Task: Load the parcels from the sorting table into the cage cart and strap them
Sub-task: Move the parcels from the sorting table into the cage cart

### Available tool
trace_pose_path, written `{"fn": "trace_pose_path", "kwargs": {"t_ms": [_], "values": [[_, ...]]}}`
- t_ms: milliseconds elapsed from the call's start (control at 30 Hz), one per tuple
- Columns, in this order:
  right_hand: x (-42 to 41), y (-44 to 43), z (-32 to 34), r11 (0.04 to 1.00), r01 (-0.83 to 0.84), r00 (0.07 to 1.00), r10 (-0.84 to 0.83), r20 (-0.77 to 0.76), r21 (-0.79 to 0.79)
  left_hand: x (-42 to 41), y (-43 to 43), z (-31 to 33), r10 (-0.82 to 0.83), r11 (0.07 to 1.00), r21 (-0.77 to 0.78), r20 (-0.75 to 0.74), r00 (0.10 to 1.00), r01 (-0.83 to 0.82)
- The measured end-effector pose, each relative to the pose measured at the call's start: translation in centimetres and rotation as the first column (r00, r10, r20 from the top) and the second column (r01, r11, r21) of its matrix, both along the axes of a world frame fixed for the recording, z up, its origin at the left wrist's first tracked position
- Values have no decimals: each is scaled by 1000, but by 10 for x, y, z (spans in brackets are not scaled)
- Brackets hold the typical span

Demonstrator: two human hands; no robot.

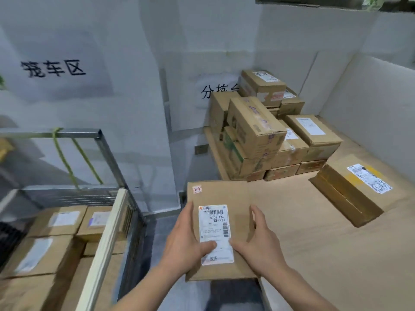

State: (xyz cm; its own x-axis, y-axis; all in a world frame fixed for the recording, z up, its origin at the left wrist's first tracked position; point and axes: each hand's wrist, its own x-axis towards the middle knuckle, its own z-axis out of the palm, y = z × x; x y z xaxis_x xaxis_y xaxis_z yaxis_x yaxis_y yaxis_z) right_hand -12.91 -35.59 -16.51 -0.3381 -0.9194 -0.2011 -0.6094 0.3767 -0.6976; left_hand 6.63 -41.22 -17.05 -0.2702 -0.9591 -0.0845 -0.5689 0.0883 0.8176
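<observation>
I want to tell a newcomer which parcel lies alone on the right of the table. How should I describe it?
Start at the brown sorting table, with its stack of parcels at the far end. Right of that stack and nearer to you, one long parcel lies on its own. It alone has a yellow patch beside its white label.

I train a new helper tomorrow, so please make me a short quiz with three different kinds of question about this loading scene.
1. True or false: no hand touches the flat parcel.
2. Where is the green strap? A held by the person; B tied on the top rail of the cage cart; C wound round the flat parcel.
3. Fill the gap: the cage cart stands on the person's ___ side.
Key: 1 false, the left hand and the right hand both hold it; 2 B; 3 left.
</observation>
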Motion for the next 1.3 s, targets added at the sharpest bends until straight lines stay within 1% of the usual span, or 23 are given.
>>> {"fn": "trace_pose_path", "kwargs": {"t_ms": [100, 200, 367, 467, 633, 800, 967, 1033, 1133, 1233, 1300], "values": [[57, -27, 22, 991, -89, 996, 87, -22, -96, 62, -11, 21, 91, 991, -103, -13, 996, -91], [113, -52, 49, 967, -184, 982, 175, -66, -175, 121, -23, 45, 161, 961, -228, -6, 987, -158], [195, -87, 98, 869, -347, 937, 306, -169, -352, 208, -35, 94, 309, 874, -383, -33, 950, -298], [239, -102, 127, 797, -394, 919, 339, -202, -458, 251, -38, 124, 396, 800, -467, -61, 916, -377], [297, -122, 159, 693, -402, 907, 388, -161, -598, 308, -40, 163, 479, 706, -571, -50, 876, -418], [339, -136, 174, 610, -425, 875, 465, -133, -669, 347, -37, 190, 534, 658, -622, -15, 846, -426], [361, -149, 181, 542, -495, 828, 532, -179, -680, 367, -26, 206, 579, 662, -625, 77, 811, -413], [368, -155, 182, 511, -538, 792, 579, -194, -671, 373, -23, 208, 616, 656, -623, 114, 780, -427], [376, -163, 185, 463, -575, 741, 644, -190, -675, 377, -18, 209, 677, 631, -606, 125, 726, -484], [382, -173, 187, 401, -610, 688, 696, -205, -684, 377, -13, 207, 739, 584, -605, 120, 663, -541], [386, -179, 185, 378, -623, 661, 722, -203, -685, 377, -9, 200, 776, 546, -602, 101, 623, -582]]}}
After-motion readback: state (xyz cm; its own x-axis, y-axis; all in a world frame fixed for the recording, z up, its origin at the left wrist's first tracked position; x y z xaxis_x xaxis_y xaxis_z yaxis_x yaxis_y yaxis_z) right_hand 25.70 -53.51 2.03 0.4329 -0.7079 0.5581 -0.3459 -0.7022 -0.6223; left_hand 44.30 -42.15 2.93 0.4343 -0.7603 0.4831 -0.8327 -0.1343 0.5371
